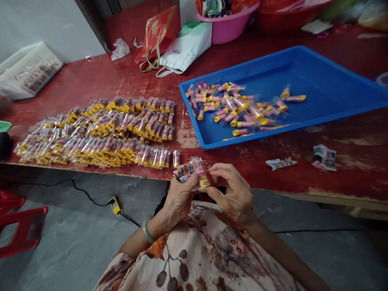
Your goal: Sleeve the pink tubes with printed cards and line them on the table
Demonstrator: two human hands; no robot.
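Floral garment (209, 250), one, nearest, spread below the hands. Left hand (180, 196), pale green bangle (147, 230) at its wrist: pinches a small fanned stack of printed packets (197, 169) under the thumb, just beyond the desk's near edge; the fan probably keeps the uppermost one free for the other hand. Right hand (235, 194): fingers half curled and spread, thumb at the stack's lower end, perhaps to steady it; whether it presses there cannot be told.

Lone packet (176, 159), upright to the view, by the near edge of the desk (300, 178). Leftward from it, packed rows (121, 149) of clear-wrapped, yellow-ended packets, side by side, presumably to save room and ease counting.

Blue tray (327, 85), right of the rows, its near corner towards the hands; loose pink-and-yellow tubes (239, 103) heaped at its left end, likely for short reach. Two crumpled wrappers (324, 157), right of the tray's near corner, apart. Far edge: red bag (159, 34), white bag (188, 48), pink basin (227, 30).
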